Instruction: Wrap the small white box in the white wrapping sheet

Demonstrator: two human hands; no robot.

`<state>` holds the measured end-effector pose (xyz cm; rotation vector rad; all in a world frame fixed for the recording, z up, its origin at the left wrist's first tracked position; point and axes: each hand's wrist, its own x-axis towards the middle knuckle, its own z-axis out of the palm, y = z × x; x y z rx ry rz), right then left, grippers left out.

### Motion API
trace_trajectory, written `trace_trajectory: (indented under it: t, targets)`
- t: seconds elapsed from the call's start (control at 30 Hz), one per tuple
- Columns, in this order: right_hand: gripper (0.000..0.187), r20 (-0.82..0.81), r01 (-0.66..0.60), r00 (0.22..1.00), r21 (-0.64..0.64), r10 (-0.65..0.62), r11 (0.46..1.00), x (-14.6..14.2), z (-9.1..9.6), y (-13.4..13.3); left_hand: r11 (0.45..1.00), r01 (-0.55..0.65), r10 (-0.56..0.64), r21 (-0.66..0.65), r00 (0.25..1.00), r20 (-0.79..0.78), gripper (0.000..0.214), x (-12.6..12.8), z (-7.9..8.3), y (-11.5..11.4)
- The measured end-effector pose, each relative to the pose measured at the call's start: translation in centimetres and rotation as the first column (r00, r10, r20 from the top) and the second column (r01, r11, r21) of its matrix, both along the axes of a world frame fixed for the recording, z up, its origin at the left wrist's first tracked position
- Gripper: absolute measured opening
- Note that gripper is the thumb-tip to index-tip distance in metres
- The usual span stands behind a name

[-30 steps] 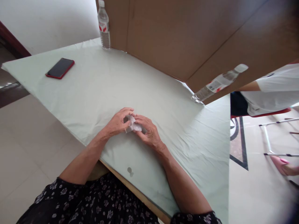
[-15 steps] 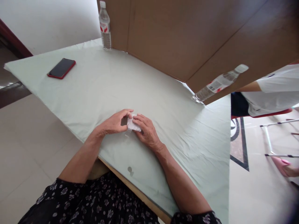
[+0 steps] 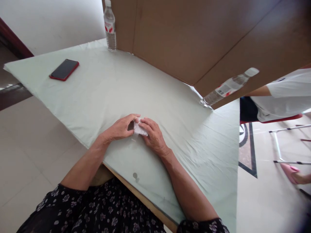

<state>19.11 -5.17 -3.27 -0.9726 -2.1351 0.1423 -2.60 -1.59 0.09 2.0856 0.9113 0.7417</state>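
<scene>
Near the front edge of the table, a small white crumpled piece (image 3: 140, 129), which looks like paper or thin wrapping, is between my two hands. My left hand (image 3: 122, 127) is curved, with thumb and fingertips touching the left end of the piece and a dark gap inside the curl. From the other side, my right hand (image 3: 153, 134) grips it, fingers bent over its top and the thumb underneath. Part of the piece is hidden by my right fingers.
A phone in a red case (image 3: 64, 69) lies at the left. One water bottle (image 3: 110, 27) stands at the back; another bottle (image 3: 227, 88) stands by the tall brown cardboard panel (image 3: 170, 38). A pale green cloth (image 3: 92, 87) covers the table. A person in white (image 3: 286, 90) sits beyond, right.
Both hands and the white piece have shifted very slightly to the right in view. The grip looks the same, and the things on the table have stayed in place.
</scene>
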Motion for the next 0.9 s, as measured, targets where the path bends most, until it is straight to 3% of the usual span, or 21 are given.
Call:
trace_trajectory:
  t: [0.1,0.2,0.27,0.37,0.43,0.63,0.8,0.9]
  targets:
    - [0.039,-0.08,-0.009,0.997,-0.079,0.003,0.997,-0.1,0.5,0.1,0.998,-0.041,0.045,-0.055,0.997,0.06,0.024,0.4,0.2,0.0]
    - [0.033,-0.193,-0.044,0.981,-0.256,-0.006,0.966,0.1,1.6,0.0,0.975,-0.078,0.106,-0.206,0.986,0.129,0.023,0.6,0.5,0.0]
    - [0.037,-0.272,-0.087,0.962,-0.415,-0.032,0.906,0.2,2.3,-0.2,0.936,-0.108,0.157,-0.334,0.98,0.123,0.023,0.7,0.8,0.0]
    - [0.067,-0.334,-0.145,0.94,-0.586,-0.075,0.798,0.3,2.7,-0.3,0.866,-0.139,0.194,-0.481,0.979,0.066,0.023,0.7,1.2,0.0]
    - [0.072,-0.342,-0.136,0.933,-0.628,-0.115,0.766,0.1,2.5,-0.3,0.852,-0.149,0.198,-0.502,0.979,0.045,0.024,0.7,1.5,0.0]
    - [0.057,-0.383,-0.1,0.883,-0.719,-0.272,0.687,-0.8,2.4,-0.2,0.904,-0.175,0.221,-0.391,0.972,0.076,0.037,0.6,1.4,0.0]
    - [0.062,-0.372,-0.106,0.887,-0.741,-0.274,0.663,-0.8,2.6,-0.1,0.848,-0.037,0.159,-0.529,0.969,0.187,0.079,0.5,1.0,0.2]
    - [0.078,-0.305,0.012,0.908,-0.668,-0.287,0.744,-0.4,2.4,-0.3,0.831,-0.002,0.163,-0.557,0.957,0.24,0.082,0.5,0.8,0.2]
